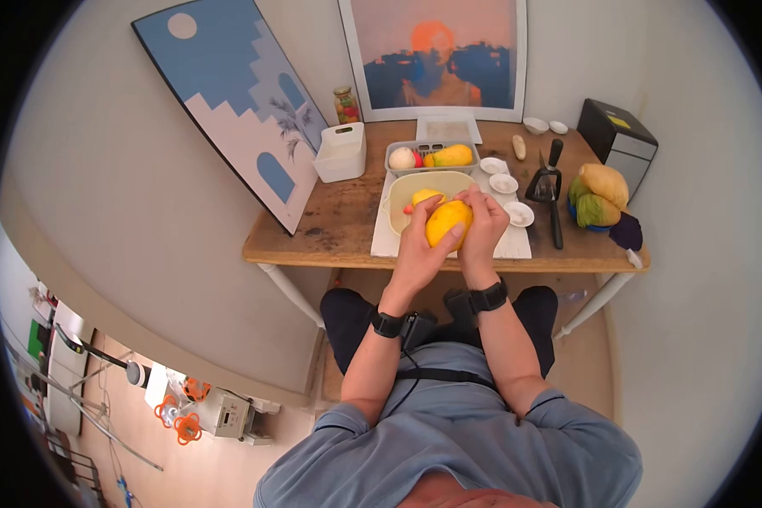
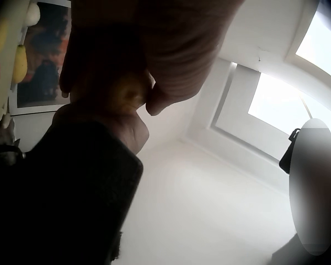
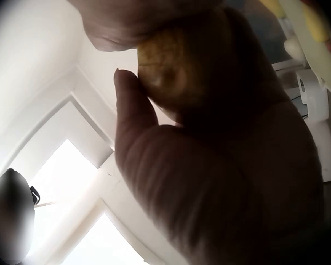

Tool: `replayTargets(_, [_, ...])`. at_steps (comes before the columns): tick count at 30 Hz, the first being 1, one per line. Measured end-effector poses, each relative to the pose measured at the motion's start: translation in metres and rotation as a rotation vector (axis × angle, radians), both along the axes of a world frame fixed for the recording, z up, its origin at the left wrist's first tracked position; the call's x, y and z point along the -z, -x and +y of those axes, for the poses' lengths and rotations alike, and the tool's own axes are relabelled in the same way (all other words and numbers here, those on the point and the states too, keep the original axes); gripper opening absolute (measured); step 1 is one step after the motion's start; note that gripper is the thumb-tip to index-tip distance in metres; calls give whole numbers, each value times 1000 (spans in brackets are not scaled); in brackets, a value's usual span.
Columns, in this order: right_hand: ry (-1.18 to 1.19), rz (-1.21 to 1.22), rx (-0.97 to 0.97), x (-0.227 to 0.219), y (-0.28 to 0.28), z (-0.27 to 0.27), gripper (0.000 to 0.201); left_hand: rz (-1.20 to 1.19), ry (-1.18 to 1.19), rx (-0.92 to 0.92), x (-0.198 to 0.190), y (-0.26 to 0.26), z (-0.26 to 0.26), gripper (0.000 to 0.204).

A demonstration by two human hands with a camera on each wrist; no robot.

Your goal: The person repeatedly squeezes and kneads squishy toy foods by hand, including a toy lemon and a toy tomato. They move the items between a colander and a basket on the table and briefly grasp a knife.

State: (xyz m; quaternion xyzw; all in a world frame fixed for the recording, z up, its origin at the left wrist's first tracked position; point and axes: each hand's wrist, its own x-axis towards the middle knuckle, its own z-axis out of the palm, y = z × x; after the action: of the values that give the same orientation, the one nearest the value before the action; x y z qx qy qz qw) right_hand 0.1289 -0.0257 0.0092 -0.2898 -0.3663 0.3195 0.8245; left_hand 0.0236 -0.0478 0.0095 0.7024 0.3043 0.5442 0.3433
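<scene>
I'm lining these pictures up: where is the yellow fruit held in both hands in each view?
Head: yellow fruit just right of centre, slightly above mid-height.
Left wrist: yellow fruit left of centre, upper half, dark and partly covered.
Right wrist: yellow fruit near the middle, upper half, shadowed.
Shared landmark: pale basin, partly behind the fruit, at upper left and upper right respectively.

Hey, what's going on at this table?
A person is holding a yellow fruit between the left hand and right hand, near the cream basin. Another yellow piece shows inside the basin. Beyond it, a gray basket holds more produce, and small white dishes stand to the right.
</scene>
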Motion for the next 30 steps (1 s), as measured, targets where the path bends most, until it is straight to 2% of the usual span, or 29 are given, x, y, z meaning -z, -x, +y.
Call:
replayTargets(3, [31, 160, -60, 0, -8, 7, 28, -14, -11, -34, 3, -5, 12, 39])
replayTargets(6, [23, -183, 61, -4, -13, 19, 24, -60, -6, -90, -4, -14, 35, 29])
replayTargets(8, [-63, -342, 138, -15, -11, 34, 25, -86, -7, -146, -13, -16, 62, 29])
replayTargets(10, [-63, -403, 84, -26, -12, 52, 29, -119, -26, -149, -24, -15, 91, 36])
replayTargets(14, [-65, -655, 116, -39, -21, 97, 45, -195, 52, -116, -42, -14, 142, 42])
replayTargets(15, [-77, -759, 145, -35, -26, 108, 49, -232, 218, -39, -44, -14, 149, 44])
replayTargets(16, [-55, -762, 137, -31, -30, 118, 49, -273, 382, 38, -41, -15, 158, 46])
replayTargets(18, [-167, -982, 345, -28, -38, 133, 57, -248, 453, 69, -36, -16, 175, 44])
replayTargets(20, [-153, -1010, 370, -23, -43, 142, 56, -223, 544, 158, -30, -18, 187, 44])
replayTargets(26, [3, -1067, 401, -9, -64, 174, 47, -3, 609, 131, -27, -28, 218, 57])
replayTargets(30, [59, -1058, 346, -9, -68, 186, 42, 39, 589, 169, -26, -28, 228, 61])
